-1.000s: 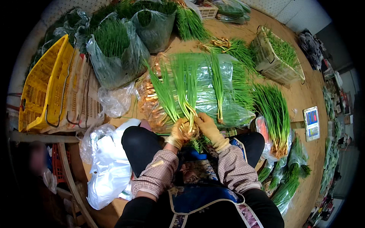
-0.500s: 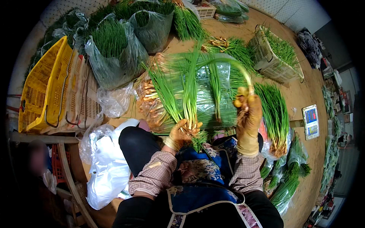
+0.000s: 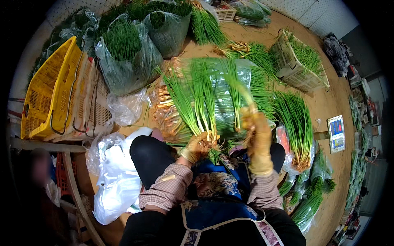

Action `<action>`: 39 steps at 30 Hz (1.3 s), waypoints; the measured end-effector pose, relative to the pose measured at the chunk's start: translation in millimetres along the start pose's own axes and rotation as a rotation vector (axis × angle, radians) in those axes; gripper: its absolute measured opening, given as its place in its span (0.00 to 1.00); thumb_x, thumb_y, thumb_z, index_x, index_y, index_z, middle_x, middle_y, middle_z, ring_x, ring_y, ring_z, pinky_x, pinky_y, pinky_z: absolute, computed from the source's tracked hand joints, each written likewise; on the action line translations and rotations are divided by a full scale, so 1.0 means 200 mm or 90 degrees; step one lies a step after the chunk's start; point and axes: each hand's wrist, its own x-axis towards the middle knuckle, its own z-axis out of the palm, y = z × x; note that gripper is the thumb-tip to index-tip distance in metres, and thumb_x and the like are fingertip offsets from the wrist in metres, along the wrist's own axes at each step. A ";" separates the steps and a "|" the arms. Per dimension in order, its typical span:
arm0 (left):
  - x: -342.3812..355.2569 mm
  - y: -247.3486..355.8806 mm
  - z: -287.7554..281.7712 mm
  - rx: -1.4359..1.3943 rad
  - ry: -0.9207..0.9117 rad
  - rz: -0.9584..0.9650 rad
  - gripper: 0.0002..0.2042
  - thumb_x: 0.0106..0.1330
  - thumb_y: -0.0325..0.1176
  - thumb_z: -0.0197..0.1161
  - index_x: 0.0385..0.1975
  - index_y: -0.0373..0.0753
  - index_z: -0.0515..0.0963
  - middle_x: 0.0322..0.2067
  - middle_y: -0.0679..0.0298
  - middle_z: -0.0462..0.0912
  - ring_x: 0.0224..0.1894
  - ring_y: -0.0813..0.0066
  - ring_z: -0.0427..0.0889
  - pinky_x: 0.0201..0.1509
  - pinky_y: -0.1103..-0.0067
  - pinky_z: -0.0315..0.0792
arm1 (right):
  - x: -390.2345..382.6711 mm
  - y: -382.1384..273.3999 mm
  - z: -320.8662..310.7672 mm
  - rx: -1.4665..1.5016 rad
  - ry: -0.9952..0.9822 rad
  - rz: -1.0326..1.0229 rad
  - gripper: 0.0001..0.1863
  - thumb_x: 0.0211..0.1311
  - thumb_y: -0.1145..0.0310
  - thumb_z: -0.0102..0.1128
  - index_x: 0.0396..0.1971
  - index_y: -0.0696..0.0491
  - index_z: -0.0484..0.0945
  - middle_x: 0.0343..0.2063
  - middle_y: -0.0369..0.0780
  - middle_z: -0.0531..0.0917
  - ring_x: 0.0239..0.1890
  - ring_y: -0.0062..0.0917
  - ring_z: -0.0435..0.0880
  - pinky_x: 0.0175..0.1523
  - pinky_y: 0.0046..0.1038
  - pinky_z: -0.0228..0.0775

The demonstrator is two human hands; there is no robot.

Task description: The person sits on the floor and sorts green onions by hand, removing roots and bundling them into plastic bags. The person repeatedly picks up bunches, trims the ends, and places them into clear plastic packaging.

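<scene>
Gloved in tan, my left hand (image 3: 194,148) is closed around the root ends of a loose bunch of spring onions (image 3: 200,98). Their green leaves fan away from me over a plastic-wrapped pile of spring onions (image 3: 223,108). My right hand (image 3: 259,141), also gloved and smeared by motion, is closed on the root end of another spring onion (image 3: 247,96), whose top is blurred; whether it holds more than one I cannot tell. A few separate spring onions (image 3: 237,110) lie on the wrap between my hands.
Yellow crate (image 3: 51,98) and pale crates (image 3: 92,98) stand at left, near bagged greens (image 3: 123,53). A cream basket (image 3: 301,67) of greens is at far right. More spring onions (image 3: 297,131) and a scale display (image 3: 336,134) lie right; white plastic bags (image 3: 117,180) lie left.
My right hand has moved slightly left and nearer me, and the long bent leaf has swung down from its arc. My left hand keeps its hold, with the bunch spread a little wider.
</scene>
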 end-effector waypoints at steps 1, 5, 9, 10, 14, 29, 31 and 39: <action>-0.01 -0.01 0.05 0.009 0.025 0.018 0.13 0.65 0.28 0.54 0.45 0.25 0.67 0.44 0.45 0.75 0.47 0.51 0.77 0.43 0.66 0.78 | 0.00 -0.12 0.04 0.008 0.008 -0.107 0.15 0.63 0.60 0.54 0.36 0.58 0.74 0.30 0.41 0.79 0.24 0.13 0.72 0.31 0.16 0.68; -0.02 -0.02 0.06 0.109 0.002 0.050 0.18 0.67 0.29 0.51 0.53 0.27 0.65 0.51 0.47 0.73 0.49 0.54 0.76 0.45 0.69 0.77 | 0.02 -0.18 0.06 0.038 -0.063 -0.309 0.15 0.63 0.64 0.55 0.43 0.60 0.71 0.37 0.43 0.80 0.29 0.18 0.77 0.34 0.20 0.71; -0.05 -0.01 0.12 0.174 0.070 0.048 0.13 0.66 0.28 0.52 0.49 0.32 0.69 0.43 0.51 0.79 0.36 0.62 0.82 0.34 0.74 0.79 | 0.02 0.20 0.00 -0.149 -0.097 -0.088 0.11 0.64 0.75 0.49 0.45 0.61 0.71 0.35 0.43 0.80 0.28 0.20 0.79 0.27 0.20 0.71; -0.04 0.00 0.08 0.163 0.049 0.038 0.13 0.66 0.29 0.53 0.48 0.33 0.70 0.43 0.52 0.79 0.35 0.65 0.81 0.34 0.75 0.79 | -0.01 0.31 -0.03 -0.173 -0.131 -0.037 0.10 0.62 0.73 0.53 0.41 0.60 0.74 0.29 0.41 0.80 0.26 0.18 0.78 0.26 0.19 0.69; -0.04 0.00 -0.01 0.180 0.035 0.028 0.12 0.66 0.35 0.56 0.45 0.36 0.72 0.35 0.61 0.81 0.28 0.77 0.79 0.29 0.79 0.76 | -0.12 0.59 -0.11 -0.284 -0.181 0.190 0.09 0.61 0.70 0.54 0.37 0.59 0.76 0.23 0.35 0.78 0.23 0.14 0.72 0.27 0.18 0.64; -0.05 -0.04 0.00 0.352 0.145 0.099 0.14 0.62 0.25 0.59 0.47 0.40 0.68 0.29 0.59 0.79 0.23 0.70 0.79 0.19 0.76 0.74 | 0.10 0.43 0.02 -0.816 -0.317 -0.073 0.15 0.59 0.61 0.52 0.40 0.55 0.78 0.28 0.47 0.82 0.31 0.37 0.81 0.37 0.32 0.72; -0.06 -0.08 0.02 0.301 0.129 0.161 0.14 0.62 0.24 0.58 0.47 0.40 0.68 0.31 0.59 0.79 0.26 0.69 0.80 0.22 0.76 0.75 | 0.13 0.45 0.06 -0.705 -0.303 -0.167 0.15 0.59 0.62 0.52 0.41 0.54 0.78 0.32 0.49 0.81 0.35 0.41 0.81 0.41 0.34 0.72; 0.04 -0.04 -0.16 0.198 0.155 0.124 0.17 0.61 0.23 0.60 0.48 0.41 0.66 0.37 0.62 0.78 0.34 0.69 0.80 0.31 0.76 0.77 | 0.25 0.51 0.15 -0.891 -0.288 0.011 0.20 0.60 0.55 0.50 0.38 0.58 0.78 0.33 0.52 0.81 0.38 0.46 0.79 0.45 0.38 0.70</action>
